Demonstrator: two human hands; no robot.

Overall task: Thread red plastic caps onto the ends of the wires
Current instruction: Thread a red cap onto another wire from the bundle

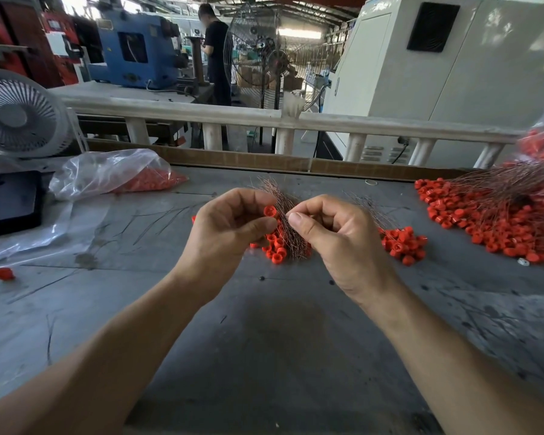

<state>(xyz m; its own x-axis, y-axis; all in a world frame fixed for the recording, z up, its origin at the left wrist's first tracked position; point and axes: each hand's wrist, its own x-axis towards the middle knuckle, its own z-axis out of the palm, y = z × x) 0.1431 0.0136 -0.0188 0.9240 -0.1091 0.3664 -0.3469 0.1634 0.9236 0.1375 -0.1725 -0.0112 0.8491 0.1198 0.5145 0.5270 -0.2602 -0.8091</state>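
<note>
The left hand (233,221) held a small red plastic cap (270,211) pinched between thumb and curled fingers, its open mouth turned toward the right, likely so a wire end could enter it straight. That same grip seemed to steady a bundle of thin copper-coloured wires (285,221), which stood upright between the two hands, tips fanned upward and lower ends hanging toward the grey tabletop (264,340). The right hand (336,233) was closed in a fine pinch, thumb against forefinger at the bundle's edge, apparently singling out one strand; whether a wire actually lay in that pinch was too fine to tell. Both hands were raised above the tabletop, close to the eyes, which suited such small work.

Loose red caps (275,248) lay heaped directly beneath the hands, and another little heap (404,246) sat just right of them, within easy reach for the next pick. A large pile of capped wires (500,221) spread far right, probably finished pieces set aside. A clear plastic bag of red caps (117,174) rested far left as reserve stock.
</note>
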